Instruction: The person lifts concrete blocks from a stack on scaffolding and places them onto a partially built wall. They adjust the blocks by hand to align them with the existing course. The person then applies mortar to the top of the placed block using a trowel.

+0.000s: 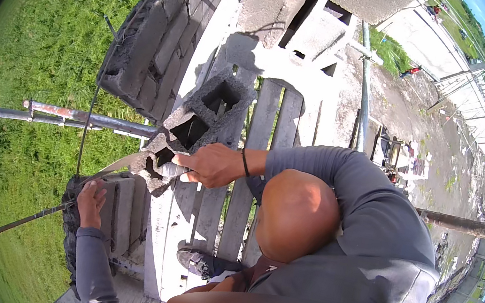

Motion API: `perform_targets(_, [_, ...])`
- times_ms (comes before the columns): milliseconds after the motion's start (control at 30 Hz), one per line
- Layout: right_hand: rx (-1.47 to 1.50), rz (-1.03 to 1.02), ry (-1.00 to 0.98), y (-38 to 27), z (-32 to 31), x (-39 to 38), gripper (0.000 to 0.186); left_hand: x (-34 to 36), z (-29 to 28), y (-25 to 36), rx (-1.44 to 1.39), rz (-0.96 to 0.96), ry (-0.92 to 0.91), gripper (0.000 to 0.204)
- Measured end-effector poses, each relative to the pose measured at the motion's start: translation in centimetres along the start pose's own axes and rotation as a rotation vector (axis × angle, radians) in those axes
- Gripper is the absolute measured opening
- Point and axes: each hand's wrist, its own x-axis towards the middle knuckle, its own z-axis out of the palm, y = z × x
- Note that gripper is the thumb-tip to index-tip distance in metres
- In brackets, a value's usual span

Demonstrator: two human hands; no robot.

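Left of centre in the frame, a grey hollow block lay aslant, its long axis running from upper right to lower left, with its dark cores exposed. It sat over the left edge of the planks, near the lower end of the upper-left wall.

The right hand was closed in a pinch at the block's lower end, thumb and forefinger about a pale piece. Whether that piece was part of the block or a separate handle could not be told. The left hand, at the lower left, was loosely open, its fingers slightly bent, beside the top of the lower wall; contact could not be confirmed. A thin flat strip spanned the gap between the block and that wall.

Handling: the block was judged heavy for its size, stiff and rough, with little risk of slipping. Its thin webs and corners were judged brittle and liable to chip under a knock. The preferred holds were the thick outer faces at opposite ends, or a core web with fingers inside the core; a single pinch at one end was judged insufficient for lifting.
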Motion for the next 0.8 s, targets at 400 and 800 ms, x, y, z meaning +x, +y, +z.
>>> perform_targets(400, [0.106, -0.212, 0.139, 2.1, 0.8, 0.5, 0.048, -5.8, 20.3, -10.2, -0.065, 0.081, 0.143, 0.113])
perform_targets(800, [-0.398, -0.247, -0.125, 1.0, -0.3, 0.9, 0.061, -6.7, 26.9, -9.9, -0.773, 0.297, 0.521, 0.091])
